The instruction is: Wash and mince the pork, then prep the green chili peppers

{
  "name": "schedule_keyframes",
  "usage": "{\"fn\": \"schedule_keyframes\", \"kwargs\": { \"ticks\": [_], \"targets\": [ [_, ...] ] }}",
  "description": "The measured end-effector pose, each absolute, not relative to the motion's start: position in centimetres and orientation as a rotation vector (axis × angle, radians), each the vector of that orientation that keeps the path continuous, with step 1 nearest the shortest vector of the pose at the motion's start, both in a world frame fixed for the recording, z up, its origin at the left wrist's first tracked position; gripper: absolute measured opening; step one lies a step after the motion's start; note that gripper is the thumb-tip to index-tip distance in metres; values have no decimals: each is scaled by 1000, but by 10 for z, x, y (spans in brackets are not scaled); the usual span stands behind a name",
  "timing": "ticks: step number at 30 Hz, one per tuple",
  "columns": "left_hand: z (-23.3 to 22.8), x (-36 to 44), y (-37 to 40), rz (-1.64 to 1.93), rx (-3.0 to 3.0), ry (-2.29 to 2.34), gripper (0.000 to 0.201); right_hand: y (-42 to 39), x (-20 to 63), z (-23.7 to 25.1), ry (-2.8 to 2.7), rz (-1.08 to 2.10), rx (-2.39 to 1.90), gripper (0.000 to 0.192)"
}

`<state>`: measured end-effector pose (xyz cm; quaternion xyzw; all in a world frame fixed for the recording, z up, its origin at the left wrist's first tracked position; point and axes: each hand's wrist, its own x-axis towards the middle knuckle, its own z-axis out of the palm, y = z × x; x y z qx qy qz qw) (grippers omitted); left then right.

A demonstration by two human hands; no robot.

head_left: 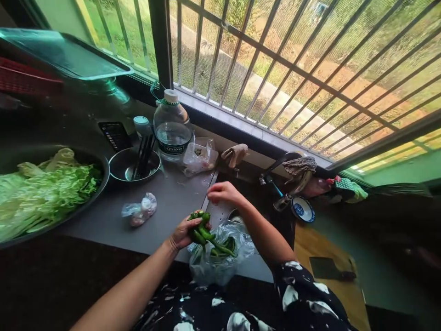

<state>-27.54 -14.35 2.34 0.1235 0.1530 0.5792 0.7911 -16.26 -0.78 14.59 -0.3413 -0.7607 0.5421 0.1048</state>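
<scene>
Green peppers [200, 228]: glossy, dark, slim, bunched. Left hand [182, 233] is clamped round the bunch, holding it just above the open plastic bag [215, 257] at the tabletop's [165, 216] near edge, so that strays would fall inside. Right hand [223, 192] hovers beyond, by the sink edge, fingertips pinched together; contents not discernible. Basin of cabbage [44, 193] at left edge.
</scene>
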Motion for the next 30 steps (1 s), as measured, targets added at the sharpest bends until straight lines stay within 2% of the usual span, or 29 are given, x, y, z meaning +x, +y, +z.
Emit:
{"fn": "schedule_keyframes", "kwargs": {
  "ticks": [2,6,10,20,26,30],
  "targets": [
    [21,-274,-142,1229,268,289,35,-42,-137,140,-2175,1679,-984,19],
    [18,-266,-142,1172,310,249,31,-81,-113,127,-2011,1561,-1067,15],
    [17,-260,-144,1142,349,257,30,-95,-111,121,-1875,1556,-1151,14],
    [20,-258,-148,1073,431,297,30,-112,-110,105,-1856,1252,-1249,5],
    [29,-257,-150,1073,380,269,29,-107,-106,104,-1749,1466,-1237,5],
    [27,-259,-149,1080,372,269,29,-106,-107,107,-1766,1556,-1212,12]
  ]
}}
